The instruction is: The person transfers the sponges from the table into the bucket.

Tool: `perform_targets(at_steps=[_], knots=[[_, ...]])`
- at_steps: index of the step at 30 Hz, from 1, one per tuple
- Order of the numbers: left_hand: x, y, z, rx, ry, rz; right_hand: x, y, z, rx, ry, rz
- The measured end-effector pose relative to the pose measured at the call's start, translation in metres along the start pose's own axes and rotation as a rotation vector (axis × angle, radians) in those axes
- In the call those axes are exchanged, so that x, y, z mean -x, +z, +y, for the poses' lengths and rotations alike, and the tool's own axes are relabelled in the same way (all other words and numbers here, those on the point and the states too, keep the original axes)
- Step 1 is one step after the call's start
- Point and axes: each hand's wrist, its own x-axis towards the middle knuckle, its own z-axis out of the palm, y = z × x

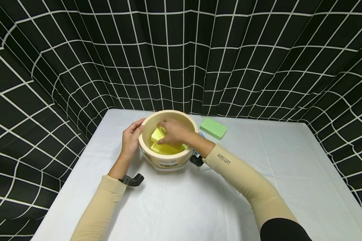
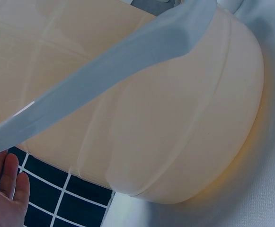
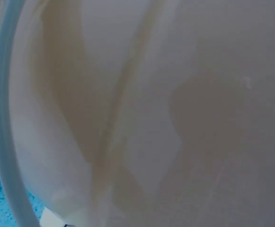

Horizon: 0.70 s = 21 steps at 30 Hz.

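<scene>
We see a cream plastic bucket (image 1: 175, 117) on a desk (image 1: 169, 207) covered in white cloth. The left hand (image 1: 131, 139) touches the bucket's left rim, its fingers relaxed and fairly straight along the outside. The right hand (image 1: 173, 132) reaches inside, thumb and fingers apart beside an upper yellow sponge (image 1: 158, 134); we cannot tell whether they pinch it. A lower yellow sponge (image 1: 166, 149) lies in the bucket, nearer us. Outside, we find a green sponge (image 1: 213, 128) flat on the desk, right of the bucket and just beside it. Our left wrist view shows a pale handle (image 2: 104, 66) slanting across the bucket's wall; our right wrist view catches part of a speckled blue item (image 3: 7, 203).
</scene>
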Motion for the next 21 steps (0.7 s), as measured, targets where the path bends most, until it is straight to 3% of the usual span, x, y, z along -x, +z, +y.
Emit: perform_targets(at_steps=[9, 21], knots=[[0.002, 0.0, 0.001, 0.009, 0.004, -0.004, 0.0, 0.009, -0.001, 0.039, 0.0, -0.082], [0.002, 0.0, 0.001, 0.013, 0.013, 0.0, -0.001, 0.013, -0.001, 0.073, -0.006, -0.106]])
